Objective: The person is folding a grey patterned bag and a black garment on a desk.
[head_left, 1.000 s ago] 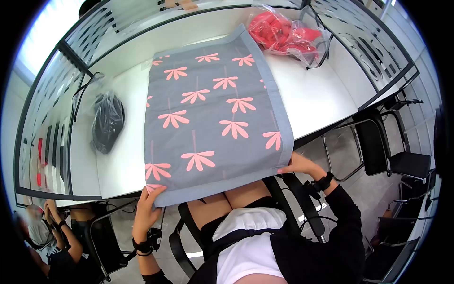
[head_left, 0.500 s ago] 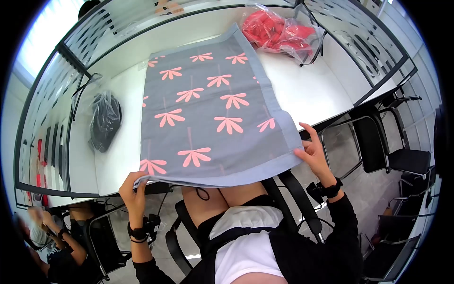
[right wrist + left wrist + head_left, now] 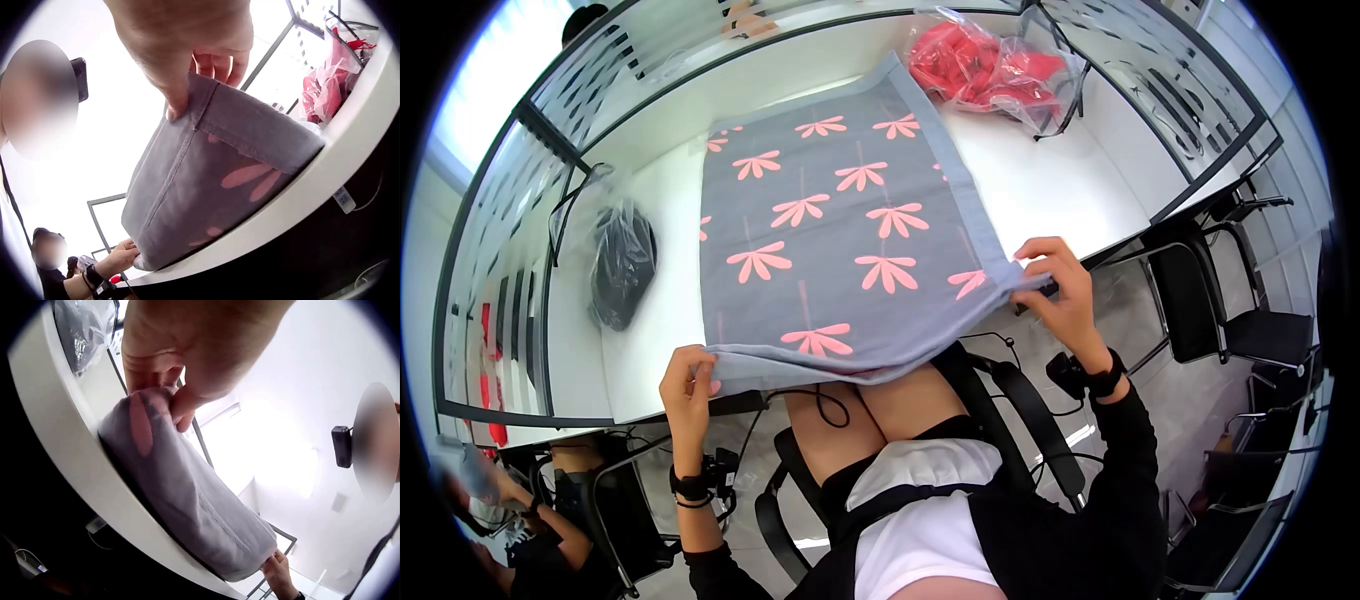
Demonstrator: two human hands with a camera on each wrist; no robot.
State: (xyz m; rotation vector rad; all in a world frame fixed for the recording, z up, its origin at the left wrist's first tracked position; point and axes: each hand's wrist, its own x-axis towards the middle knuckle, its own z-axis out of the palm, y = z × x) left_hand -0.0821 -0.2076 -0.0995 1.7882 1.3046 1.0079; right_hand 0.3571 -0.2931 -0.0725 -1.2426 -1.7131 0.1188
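Observation:
A grey cloth [image 3: 830, 245] with pink petal prints and a pale blue-grey border lies over the white table. Its near edge is raised and bends back over itself, sagging in the middle. At the near left corner, my left hand [image 3: 687, 385] pinches the edge between thumb and fingers. My right hand [image 3: 1062, 300] pinches the near right corner, where the border bunches up. From the left wrist view, the lifted cloth [image 3: 194, 494] stretches toward the other hand. The right wrist view has the seamed underside of the cloth [image 3: 187, 181] hanging by the table edge.
A clear bag of red items [image 3: 990, 70] lies at the back right of the table [image 3: 1060, 190]. Toward the left is a dark item in a plastic bag [image 3: 624, 265]. Low partitions enclose the table. An armrest [image 3: 1035, 430] is near my right side, with chairs beyond.
The near edge of the cloth has risen and begun folding away from my body. My right hand let go, then pinched the corner again and moved upward. My left hand shifted slightly forward.

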